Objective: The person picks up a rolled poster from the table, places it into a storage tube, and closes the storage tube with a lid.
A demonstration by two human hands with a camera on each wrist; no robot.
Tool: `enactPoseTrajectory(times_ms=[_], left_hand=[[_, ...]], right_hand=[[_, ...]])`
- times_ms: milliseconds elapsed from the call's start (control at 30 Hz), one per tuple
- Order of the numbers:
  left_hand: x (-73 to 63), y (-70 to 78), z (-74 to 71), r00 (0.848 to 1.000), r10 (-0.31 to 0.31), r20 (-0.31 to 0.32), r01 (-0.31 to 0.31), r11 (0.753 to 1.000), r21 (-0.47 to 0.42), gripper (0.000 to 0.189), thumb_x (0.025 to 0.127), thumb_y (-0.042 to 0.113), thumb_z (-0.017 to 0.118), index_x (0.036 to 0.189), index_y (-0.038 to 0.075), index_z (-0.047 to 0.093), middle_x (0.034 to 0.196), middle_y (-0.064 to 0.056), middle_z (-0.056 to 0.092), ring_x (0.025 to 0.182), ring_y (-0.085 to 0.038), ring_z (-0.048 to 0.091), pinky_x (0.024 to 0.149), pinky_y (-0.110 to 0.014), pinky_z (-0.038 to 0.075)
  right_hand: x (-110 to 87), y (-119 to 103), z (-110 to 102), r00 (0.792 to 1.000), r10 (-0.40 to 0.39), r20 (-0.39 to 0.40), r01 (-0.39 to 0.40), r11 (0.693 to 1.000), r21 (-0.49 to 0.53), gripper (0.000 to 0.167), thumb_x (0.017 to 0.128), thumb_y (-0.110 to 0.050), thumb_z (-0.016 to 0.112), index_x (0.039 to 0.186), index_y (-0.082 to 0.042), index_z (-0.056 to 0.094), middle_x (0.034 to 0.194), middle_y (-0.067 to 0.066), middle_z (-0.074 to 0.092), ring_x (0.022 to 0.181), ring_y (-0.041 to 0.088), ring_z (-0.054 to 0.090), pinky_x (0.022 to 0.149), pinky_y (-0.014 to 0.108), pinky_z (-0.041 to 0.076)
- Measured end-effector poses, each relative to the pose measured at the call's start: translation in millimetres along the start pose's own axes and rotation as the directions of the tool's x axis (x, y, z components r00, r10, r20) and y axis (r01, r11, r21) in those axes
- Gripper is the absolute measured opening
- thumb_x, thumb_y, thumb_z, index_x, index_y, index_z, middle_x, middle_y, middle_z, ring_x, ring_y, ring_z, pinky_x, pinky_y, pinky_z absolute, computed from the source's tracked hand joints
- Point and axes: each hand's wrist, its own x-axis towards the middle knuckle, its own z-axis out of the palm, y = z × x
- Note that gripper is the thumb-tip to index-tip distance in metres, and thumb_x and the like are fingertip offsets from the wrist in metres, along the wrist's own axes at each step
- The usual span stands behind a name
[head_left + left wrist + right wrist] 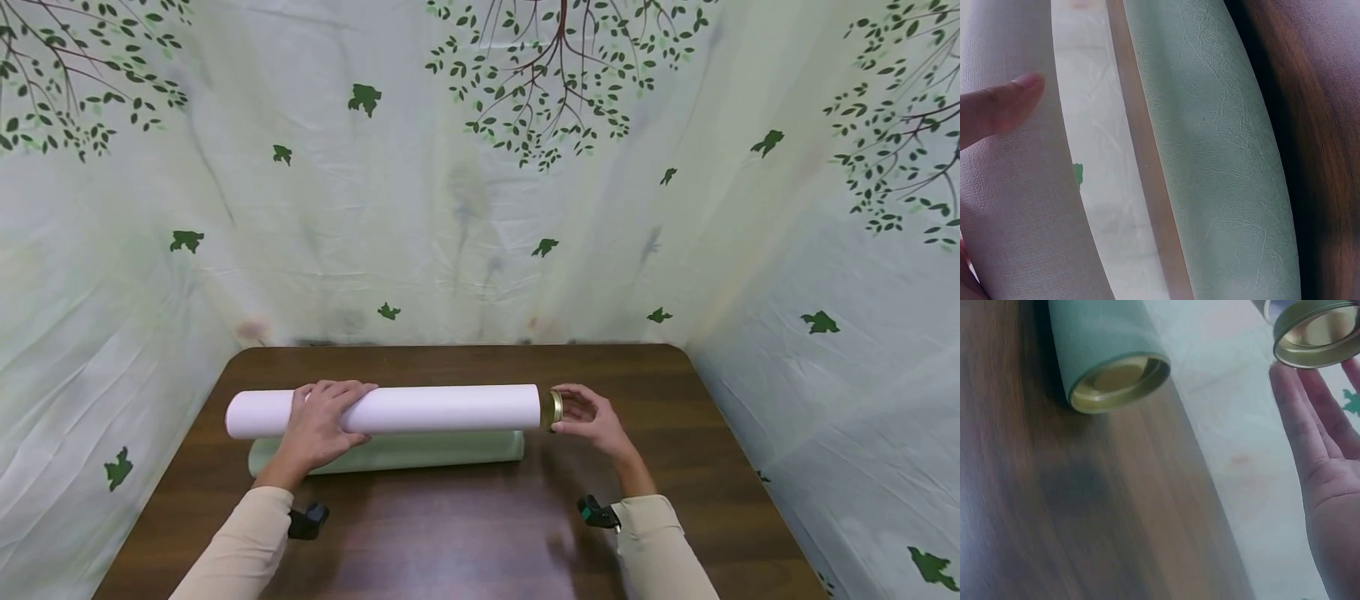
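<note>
A long white tube (450, 409) lies level across the middle of the head view, overlapping the green tube behind and below it. My left hand (321, 423) grips the white tube left of its middle; the left wrist view shows the thumb (1004, 109) along its textured surface. At the tube's right end sits a gold metal cap (1316, 337), its sleeve partly showing past the white edge. My right hand (592, 419) holds the cap by its rim, thumb below and fingers above. The pale green tube (420, 451) rests on the table.
The dark wooden table (465, 533) has rounded far corners. A gold metal end (1119, 384) closes the green tube's right side. Pale curtains (465, 208) with printed leaves and branches hang behind the table and on both sides.
</note>
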Motion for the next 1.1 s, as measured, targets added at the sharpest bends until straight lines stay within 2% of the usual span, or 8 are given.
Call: enactPoseTrajectory(times_ms=[100,200,467,633,867,1100], left_hand=[[-0.2,0.3,0.4,1.000,-0.002,-0.004,0.002,1.000,-0.003,0.070,0.058,0.021,0.091,0.123,0.013,0.065,0.117,-0.010,0.066,0.106,-0.035,0.054,0.092,-0.057,0.029],[-0.9,1.0,0.8,1.000,-0.004,-0.001,0.004,1.000,-0.009,0.071,0.058,0.022,0.091,0.123,0.013,0.065,0.117,-0.009,0.066,0.107,-0.034,0.054,0.092,-0.057,0.029],[-0.2,2.5,-0.7,1.000,-0.005,0.001,0.005,1.000,-0.012,0.071,0.058,0.021,0.091,0.124,0.012,0.064,0.117,-0.010,0.065,0.107,-0.035,0.053,0.092,-0.058,0.028],[-0.3,3.4,-1.8,1.000,0.001,-0.006,-0.001,1.000,-0.009,0.071,0.058,0.021,0.091,0.123,0.013,0.065,0.117,-0.010,0.065,0.107,-0.035,0.054,0.092,-0.058,0.028],[-1.0,4.9,-2.5,1.000,0.004,-0.014,-0.004,1.000,-0.008,0.070,0.057,0.023,0.091,0.122,0.013,0.065,0.116,-0.010,0.066,0.106,-0.035,0.055,0.092,-0.059,0.029],[-2.3,5.2,-2.6,1.000,-0.006,-0.009,0.006,1.000,-0.009,0.071,0.057,0.023,0.091,0.122,0.013,0.065,0.116,-0.011,0.066,0.107,-0.034,0.054,0.092,-0.058,0.028]], right_hand=[[1.1,2,2,1.000,-0.008,0.000,0.008,0.998,0.064,0.050,0.077,0.007,0.074,0.123,-0.003,0.058,0.117,0.002,0.062,0.104,0.015,0.064,0.077,0.028,0.054],[1.8,2,4,1.000,-0.006,-0.002,0.006,0.995,0.095,0.050,0.077,0.008,0.073,0.121,-0.013,0.061,0.117,-0.001,0.063,0.105,0.014,0.064,0.075,0.027,0.054],[5.6,-1,12,1.000,-0.003,0.000,0.003,0.990,0.141,0.049,0.079,0.005,0.073,0.121,-0.017,0.062,0.119,-0.002,0.062,0.106,0.014,0.063,0.075,0.028,0.054],[7.0,-1,14,1.000,0.003,-0.008,-0.002,0.989,0.146,0.048,0.079,0.006,0.072,0.122,-0.014,0.063,0.119,0.001,0.063,0.104,0.015,0.063,0.077,0.029,0.054],[8.2,-3,17,1.000,-0.001,0.007,0.000,0.990,0.139,0.049,0.080,0.009,0.070,0.127,0.002,0.057,0.118,0.004,0.063,0.103,0.018,0.064,0.077,0.030,0.055],[10.1,-8,18,1.000,-0.005,0.022,0.003,0.993,0.119,0.053,0.078,0.007,0.073,0.127,0.008,0.054,0.117,0.006,0.062,0.103,0.019,0.063,0.079,0.029,0.054]])
